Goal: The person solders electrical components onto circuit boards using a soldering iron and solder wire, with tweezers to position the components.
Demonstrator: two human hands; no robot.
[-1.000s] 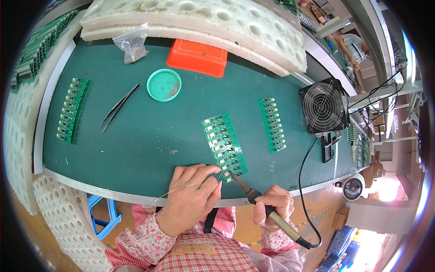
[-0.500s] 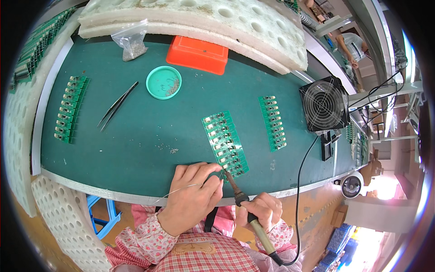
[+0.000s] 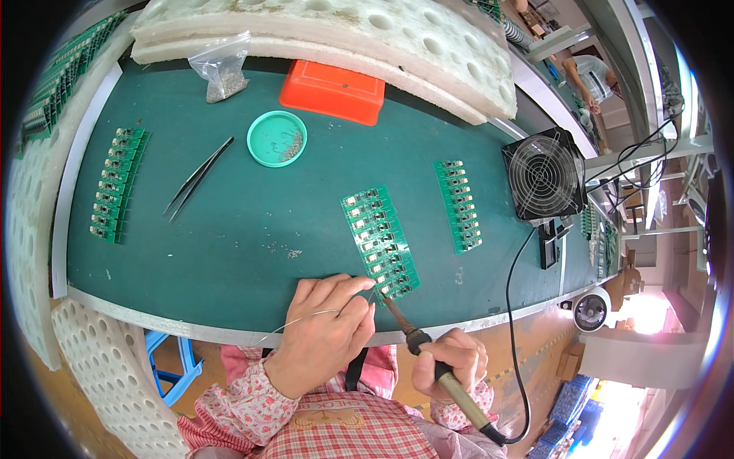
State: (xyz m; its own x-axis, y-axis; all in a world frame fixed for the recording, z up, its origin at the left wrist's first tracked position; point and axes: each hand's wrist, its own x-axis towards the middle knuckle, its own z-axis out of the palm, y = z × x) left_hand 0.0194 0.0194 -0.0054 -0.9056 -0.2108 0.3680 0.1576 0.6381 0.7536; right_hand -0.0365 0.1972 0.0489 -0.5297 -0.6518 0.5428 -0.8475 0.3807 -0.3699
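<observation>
A green circuit board panel point(image 3: 380, 243) with rows of small parts lies near the table's front edge. My left hand point(image 3: 329, 325) rests at its lower left corner, fingers closed on a thin solder wire point(image 3: 297, 321) that trails back across the hand. In my right hand point(image 3: 456, 359) is a soldering iron point(image 3: 468, 403), gripped by its handle and slanting up to the left. Its tip is at the panel's lowest row, close to my left fingertips; whether it touches the board I cannot tell.
Similar panels lie left point(image 3: 118, 183) and right point(image 3: 459, 206). Behind are tweezers point(image 3: 197, 180), a teal dish point(image 3: 277, 115) of tiny parts, a plastic bag point(image 3: 224, 76) and a red bin point(image 3: 332, 92). A black fan point(image 3: 544, 176) stands right; the iron's cord point(image 3: 511, 306) runs nearby.
The soldering iron and my right hand have shifted a little to the right, and the tip has dropped toward the panel's lower end. My left hand has stayed nearly still.
</observation>
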